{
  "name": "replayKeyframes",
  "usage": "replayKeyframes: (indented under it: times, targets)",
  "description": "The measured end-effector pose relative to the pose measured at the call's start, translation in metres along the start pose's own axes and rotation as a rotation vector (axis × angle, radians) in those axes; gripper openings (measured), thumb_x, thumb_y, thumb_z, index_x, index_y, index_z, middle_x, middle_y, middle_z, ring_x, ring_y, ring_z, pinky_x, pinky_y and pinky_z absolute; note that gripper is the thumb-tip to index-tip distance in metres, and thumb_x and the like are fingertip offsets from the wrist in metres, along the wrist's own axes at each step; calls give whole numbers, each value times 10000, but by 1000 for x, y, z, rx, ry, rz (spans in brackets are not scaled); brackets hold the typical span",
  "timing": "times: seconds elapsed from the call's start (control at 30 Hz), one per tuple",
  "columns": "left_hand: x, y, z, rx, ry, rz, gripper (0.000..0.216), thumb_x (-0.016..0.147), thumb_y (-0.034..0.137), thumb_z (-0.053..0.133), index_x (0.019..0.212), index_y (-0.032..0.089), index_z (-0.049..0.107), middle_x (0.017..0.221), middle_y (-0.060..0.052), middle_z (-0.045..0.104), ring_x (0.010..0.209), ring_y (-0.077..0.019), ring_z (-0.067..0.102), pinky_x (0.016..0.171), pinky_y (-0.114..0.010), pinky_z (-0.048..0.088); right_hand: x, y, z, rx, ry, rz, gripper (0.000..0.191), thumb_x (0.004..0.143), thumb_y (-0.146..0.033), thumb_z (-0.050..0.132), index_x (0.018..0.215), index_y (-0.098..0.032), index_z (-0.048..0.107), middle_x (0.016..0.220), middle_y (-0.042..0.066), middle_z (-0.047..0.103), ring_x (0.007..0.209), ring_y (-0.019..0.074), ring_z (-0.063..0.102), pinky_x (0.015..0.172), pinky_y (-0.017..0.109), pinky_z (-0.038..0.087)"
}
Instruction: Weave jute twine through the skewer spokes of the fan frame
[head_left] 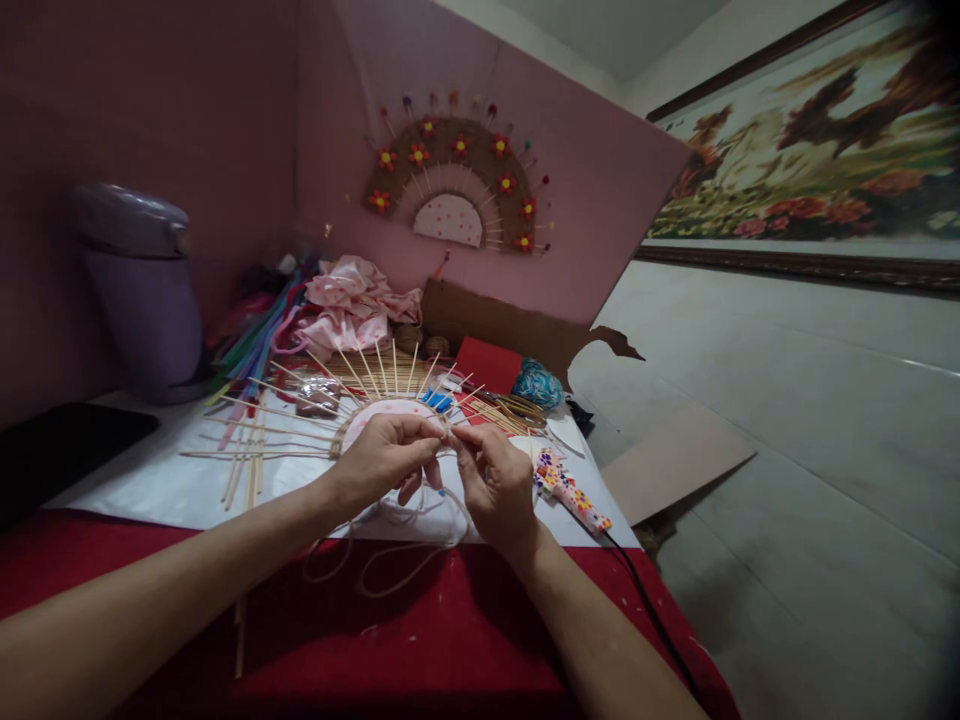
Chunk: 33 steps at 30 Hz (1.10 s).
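A half-round piece covered in pink dotted cloth (367, 412) lies on white paper, with thin wooden sticks (292, 433) fanning out from its curved edge. My left hand (394, 455) is at its right end, thumb and fingertips pinched on a thin strand of twine. Close beside it, touching or nearly so, my right hand (495, 480) pinches the same twine near the rightmost sticks. Loose twine (401, 590) hangs in loops below my hands, over the edge of the paper and the red cloth. My fingers hide the exact spot where the twine meets the sticks.
A flower-patterned glue gun (570, 490) with a black cord lies right. Behind are crumpled pink cloth (349, 300), blue yarn (537, 382), scissors (521, 405) and loose sticks. A purple tumbler (142, 300) stands left. A flowered half-ring fan (457, 150) is pinned to the pink board.
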<state>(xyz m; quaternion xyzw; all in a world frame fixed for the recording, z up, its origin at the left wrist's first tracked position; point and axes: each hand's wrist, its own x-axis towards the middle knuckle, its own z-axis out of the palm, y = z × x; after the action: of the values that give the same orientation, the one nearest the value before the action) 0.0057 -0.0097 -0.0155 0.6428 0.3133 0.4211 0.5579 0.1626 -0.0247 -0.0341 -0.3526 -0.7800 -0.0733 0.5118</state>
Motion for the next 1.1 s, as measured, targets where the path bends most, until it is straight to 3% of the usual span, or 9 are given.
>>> replayKeyframes:
  times: [0.47,0.67,0.87,1.1]
  targets:
    - [-1,-6,0,36,24,18,157,738,201,530,789,96,635,468,-2,609,274,-46,403,302,-155,275,-1,8,3,-154,-126,-10,143,855,-156,434,843,-146,576,716,51,605,632,158,560,599,275,438]
    - [-2,0,2,-8,37,-60,192,770,269,553,818,94,617,441,-5,597,281,-41,374,315,-150,218,1,8,-1,-72,40,137,111,890,-211,441,887,-171,544,729,31,614,628,147,580,574,253,441]
    - [-1,0,-1,48,-18,-44,270,792,366,545,828,106,607,420,29,542,295,-41,327,310,-153,216,1,2,0,-2,-38,-7,115,873,-157,468,898,-174,579,797,63,645,733,171,606,649,289,476]
    - [-1,2,1,147,0,13,253,817,349,495,703,131,556,396,43,494,324,-38,321,334,-147,213,1,4,0,-14,-50,-17,134,870,-144,466,917,-177,587,814,71,657,744,174,614,674,303,488]
